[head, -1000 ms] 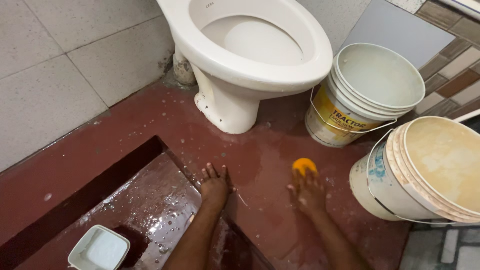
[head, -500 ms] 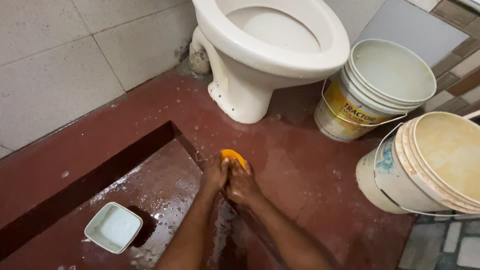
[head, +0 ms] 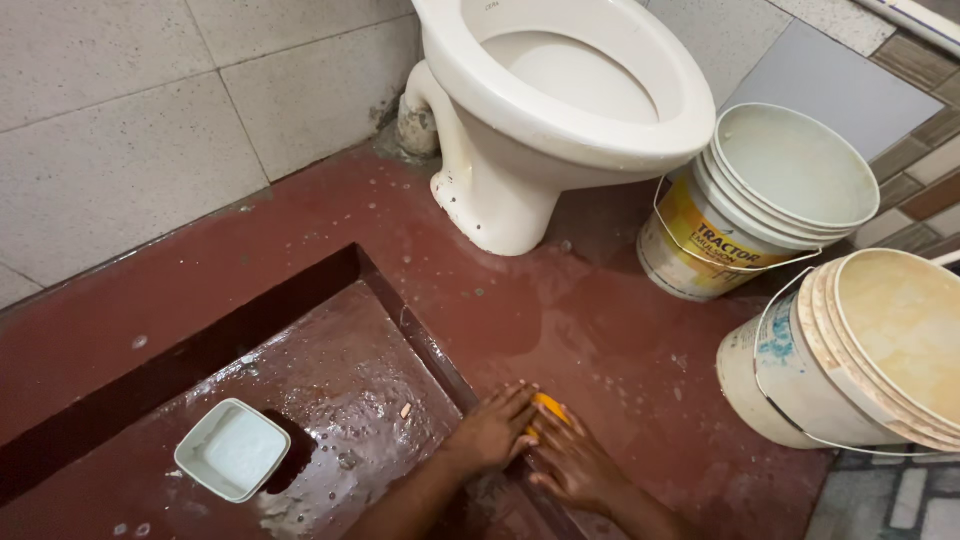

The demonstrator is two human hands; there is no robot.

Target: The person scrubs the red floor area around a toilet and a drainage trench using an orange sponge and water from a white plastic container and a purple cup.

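Your left hand [head: 492, 432] and right hand [head: 572, 462] press flat, fingers spread, on an orange sponge [head: 546, 408] between them on the wet red floor [head: 600, 340], with a yellow-labelled bucket [head: 745, 215] up right

A white ceramic toilet bowl [head: 560, 110] stands on the wet dark-red floor [head: 620, 340] against grey speckled wall tiles [head: 130, 130]; two stacks of nested cream plastic buckets [head: 770, 200] [head: 860, 350] sit alongside, and a small square white tub [head: 232, 449] rests in the sunken step [head: 340, 390]
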